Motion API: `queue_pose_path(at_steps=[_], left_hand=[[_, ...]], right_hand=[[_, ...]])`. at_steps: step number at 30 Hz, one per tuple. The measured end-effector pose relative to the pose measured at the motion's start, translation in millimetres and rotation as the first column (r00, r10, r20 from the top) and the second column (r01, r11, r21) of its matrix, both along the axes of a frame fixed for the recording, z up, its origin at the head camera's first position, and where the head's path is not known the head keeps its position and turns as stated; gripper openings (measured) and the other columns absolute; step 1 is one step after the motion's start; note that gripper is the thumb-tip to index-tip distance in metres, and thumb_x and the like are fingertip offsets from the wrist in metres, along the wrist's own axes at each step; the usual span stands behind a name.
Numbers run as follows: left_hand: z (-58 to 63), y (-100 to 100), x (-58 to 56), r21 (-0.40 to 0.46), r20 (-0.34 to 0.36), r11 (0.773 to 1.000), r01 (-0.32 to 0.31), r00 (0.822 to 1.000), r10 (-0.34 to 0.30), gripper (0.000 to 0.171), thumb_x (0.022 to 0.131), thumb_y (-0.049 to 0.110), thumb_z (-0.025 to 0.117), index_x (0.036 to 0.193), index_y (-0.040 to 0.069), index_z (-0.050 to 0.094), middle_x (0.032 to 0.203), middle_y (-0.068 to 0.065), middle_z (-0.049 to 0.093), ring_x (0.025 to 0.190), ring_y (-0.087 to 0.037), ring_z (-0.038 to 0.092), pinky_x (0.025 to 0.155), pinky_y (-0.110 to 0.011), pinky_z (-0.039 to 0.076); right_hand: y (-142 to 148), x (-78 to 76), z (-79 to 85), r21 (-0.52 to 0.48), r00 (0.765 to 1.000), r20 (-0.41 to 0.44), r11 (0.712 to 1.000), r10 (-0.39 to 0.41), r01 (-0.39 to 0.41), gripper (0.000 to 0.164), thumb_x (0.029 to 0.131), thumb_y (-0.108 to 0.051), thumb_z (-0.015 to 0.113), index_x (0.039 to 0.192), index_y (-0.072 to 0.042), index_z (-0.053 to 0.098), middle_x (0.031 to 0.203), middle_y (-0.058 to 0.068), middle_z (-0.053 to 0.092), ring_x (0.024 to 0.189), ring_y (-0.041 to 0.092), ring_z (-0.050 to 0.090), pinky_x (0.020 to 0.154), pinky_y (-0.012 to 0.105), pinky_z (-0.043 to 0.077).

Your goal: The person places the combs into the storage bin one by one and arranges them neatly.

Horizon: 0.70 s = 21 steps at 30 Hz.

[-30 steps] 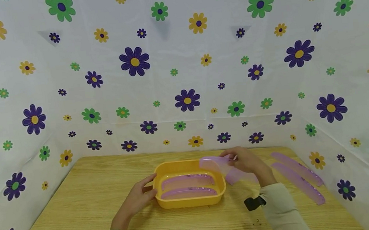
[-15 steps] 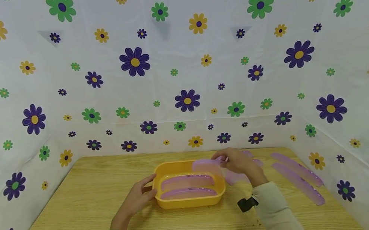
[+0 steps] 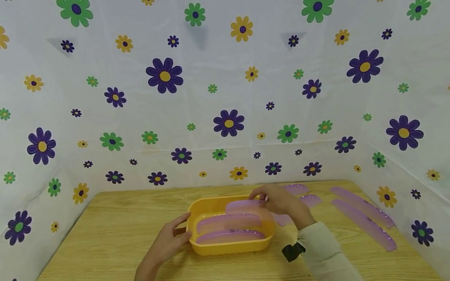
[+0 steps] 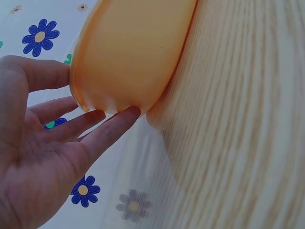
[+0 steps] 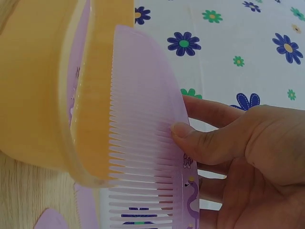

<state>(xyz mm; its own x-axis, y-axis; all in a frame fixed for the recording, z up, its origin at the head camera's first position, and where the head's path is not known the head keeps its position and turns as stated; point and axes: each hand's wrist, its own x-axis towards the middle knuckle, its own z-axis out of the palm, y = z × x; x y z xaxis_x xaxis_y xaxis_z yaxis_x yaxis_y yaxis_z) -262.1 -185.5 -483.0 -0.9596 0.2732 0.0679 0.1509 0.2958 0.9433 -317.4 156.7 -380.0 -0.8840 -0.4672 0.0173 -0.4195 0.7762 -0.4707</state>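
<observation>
A yellow plastic tub (image 3: 232, 248) stands on the wooden table, with two purple combs lying lengthwise inside, the nearer comb (image 3: 231, 236) in front of the other comb (image 3: 228, 223). My left hand (image 3: 169, 240) touches the tub's left end with fairly straight fingers; the left wrist view shows fingertips (image 4: 133, 112) against its outer wall. My right hand (image 3: 278, 201) pinches a translucent purple comb (image 5: 147, 105) by its printed spine between thumb and fingers. In the head view this comb overlaps the tub's far right part, teeth facing the tub in the right wrist view.
Right of the tub, partly behind the right hand, lie more purple combs (image 3: 310, 200). Two further combs (image 3: 363, 223) lie near the table's right edge (image 3: 408, 235). A white flowered sheet (image 3: 220, 90) walls in the back and sides.
My right hand has moved left with the comb, bringing it farther over the tub and uncovering combs on the table behind. The left hand and tub have stayed put.
</observation>
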Motion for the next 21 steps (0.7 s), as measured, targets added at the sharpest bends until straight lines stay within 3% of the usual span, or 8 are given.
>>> queue_pose_path(at_steps=[13, 21], left_hand=[[1.6, 0.5, 1.4, -0.006, -0.009, 1.0, -0.007, 1.0, 0.007, 0.06, 0.103, 0.005, 0.058, 0.158, -0.002, 0.036, 0.163, -0.031, 0.033, 0.137, -0.051, 0.052, 0.095, -0.038, 0.063], [2.7, 1.0, 2.3, -0.009, -0.003, 1.0, -0.009, 1.0, 0.009, 0.06, 0.102, 0.004, 0.058, 0.158, -0.003, 0.036, 0.163, -0.031, 0.033, 0.137, -0.051, 0.053, 0.096, -0.04, 0.062]], right_hand=[[-16.6, 0.3, 1.9, 0.02, 1.0, -0.013, 1.0, 0.001, -0.001, 0.044, 0.089, 0.016, 0.059, 0.115, -0.013, 0.078, 0.109, 0.009, 0.071, 0.097, 0.023, 0.061, 0.096, 0.044, 0.059], [-26.4, -0.4, 1.7, -0.002, 1.0, 0.023, 1.0, -0.01, 0.01, 0.041, 0.091, 0.015, 0.061, 0.116, -0.013, 0.078, 0.113, 0.009, 0.071, 0.1, 0.025, 0.063, 0.102, 0.047, 0.058]])
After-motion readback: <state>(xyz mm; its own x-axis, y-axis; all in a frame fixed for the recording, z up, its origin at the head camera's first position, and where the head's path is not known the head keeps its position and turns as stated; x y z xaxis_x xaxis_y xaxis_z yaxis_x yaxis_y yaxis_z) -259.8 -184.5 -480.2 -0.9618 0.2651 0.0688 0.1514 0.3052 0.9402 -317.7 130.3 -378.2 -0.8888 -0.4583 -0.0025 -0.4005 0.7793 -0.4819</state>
